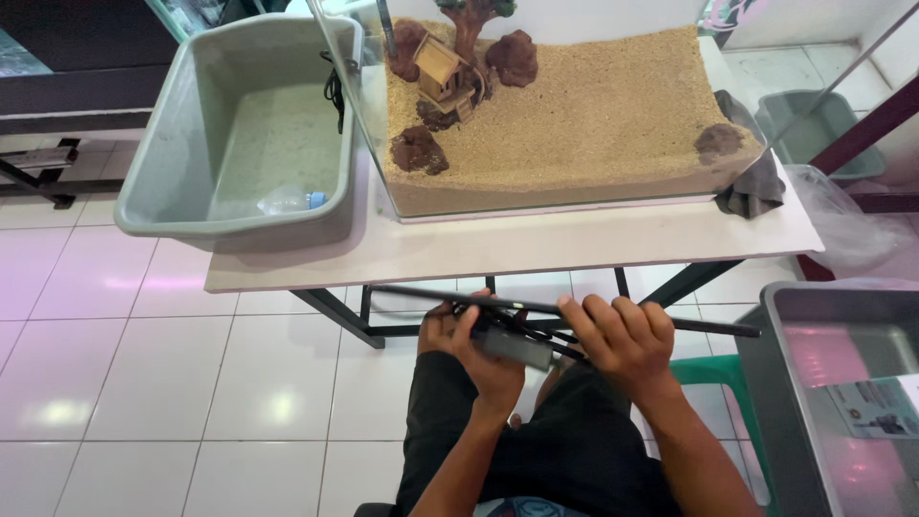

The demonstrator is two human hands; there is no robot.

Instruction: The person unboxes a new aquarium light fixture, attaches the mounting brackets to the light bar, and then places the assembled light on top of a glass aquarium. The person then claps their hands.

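Observation:
A long thin black bar (421, 293) with a small black box and cords hanging under it lies across both hands, just below the table edge. My left hand (474, 349) cups the black box (517, 347) and the cords from underneath. My right hand (622, 337) closes over the bar near its middle, fingers curled on top. The bar's right end (737, 331) sticks out past my right hand. I sit with dark trousers below the hands.
On the white table (498, 244) stands a glass tank (565, 105) with sand, brown rocks, a small wooden house and a tree. A grey-green tub (230, 124) holding a plastic bottle sits at left. A dark cloth (756, 187) hangs at right. A grey bin (833, 383) stands at lower right.

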